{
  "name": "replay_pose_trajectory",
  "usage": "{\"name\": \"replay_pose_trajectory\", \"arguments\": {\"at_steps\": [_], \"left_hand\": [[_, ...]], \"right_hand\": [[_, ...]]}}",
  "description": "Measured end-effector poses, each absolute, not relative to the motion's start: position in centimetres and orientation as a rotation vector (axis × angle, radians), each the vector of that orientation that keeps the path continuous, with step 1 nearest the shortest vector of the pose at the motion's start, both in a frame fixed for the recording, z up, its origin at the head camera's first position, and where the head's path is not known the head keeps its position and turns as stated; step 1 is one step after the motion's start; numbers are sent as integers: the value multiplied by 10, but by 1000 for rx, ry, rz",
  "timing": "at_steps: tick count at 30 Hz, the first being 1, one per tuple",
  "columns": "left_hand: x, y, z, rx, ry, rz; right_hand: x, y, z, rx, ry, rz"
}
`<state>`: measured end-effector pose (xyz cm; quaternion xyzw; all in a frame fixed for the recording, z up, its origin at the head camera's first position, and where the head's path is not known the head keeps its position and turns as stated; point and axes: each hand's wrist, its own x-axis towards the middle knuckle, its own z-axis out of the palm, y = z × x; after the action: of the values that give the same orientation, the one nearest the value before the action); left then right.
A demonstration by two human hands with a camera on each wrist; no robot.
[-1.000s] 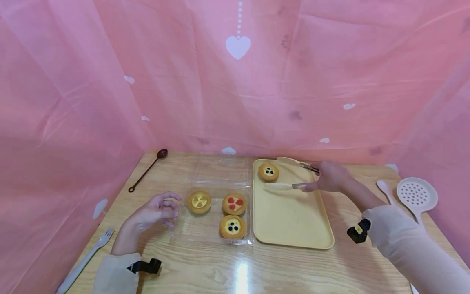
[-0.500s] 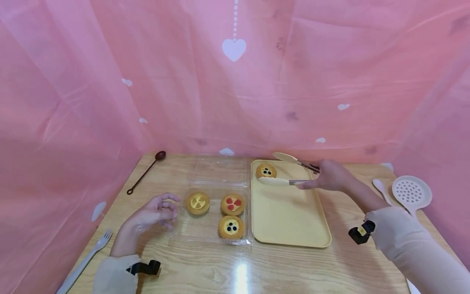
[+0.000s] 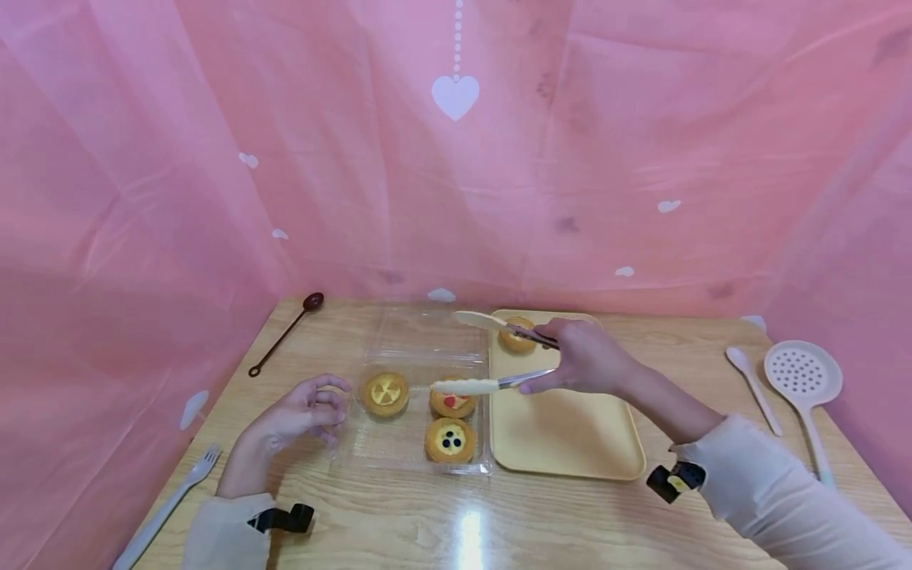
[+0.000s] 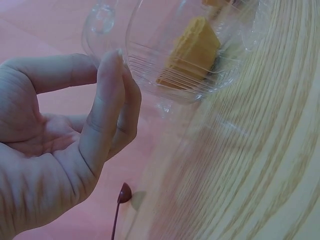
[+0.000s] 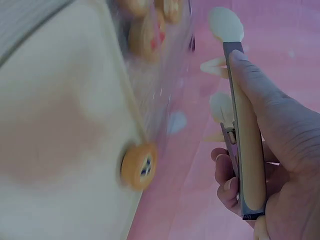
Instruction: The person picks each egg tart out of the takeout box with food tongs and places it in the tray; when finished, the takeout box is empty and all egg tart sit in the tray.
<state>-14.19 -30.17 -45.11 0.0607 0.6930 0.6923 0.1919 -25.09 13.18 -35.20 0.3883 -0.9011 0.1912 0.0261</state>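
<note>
Nearest the viewer, a pale plastic fork lies at the left table edge, its handle cut off by the frame. Just beyond it the left hand rests on the light wooden table, fingers loosely curled and holding nothing, the fingertips just beside the wall of the clear plastic clamshell box; whether they touch it cannot be told.

In the box sit three small round tarts: one with dark berries at the near side, one with a yellow top behind it to the left, and one with red pieces to the right, partly hidden by the lower blade of the tongs.

The right hand is curled round the cream-tipped metal tongs, whose blades stand apart with nothing between them, the tips out over the box. The wrist view of this is blurred.

Right of the box lies a pale yellow rectangular tray. At its far corner sits a fourth tart, half covered by the hand and the tongs.

Further off, a dark long-handled spoon lies at the left, and a white spoon and a white perforated skimmer at the right, before pink sheeting with white hearts.
</note>
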Motion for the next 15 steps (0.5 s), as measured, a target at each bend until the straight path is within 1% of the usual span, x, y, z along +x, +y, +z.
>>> {"name": "replay_pose_trajectory", "arguments": {"at_steps": [8, 15], "left_hand": [[-145, -298, -448, 173, 1930, 1951], [-146, -297, -448, 141, 1954, 1931]], "right_hand": [[-231, 95, -355, 1297, -2778, 558], [-220, 68, -374, 1312, -2793, 442]]}}
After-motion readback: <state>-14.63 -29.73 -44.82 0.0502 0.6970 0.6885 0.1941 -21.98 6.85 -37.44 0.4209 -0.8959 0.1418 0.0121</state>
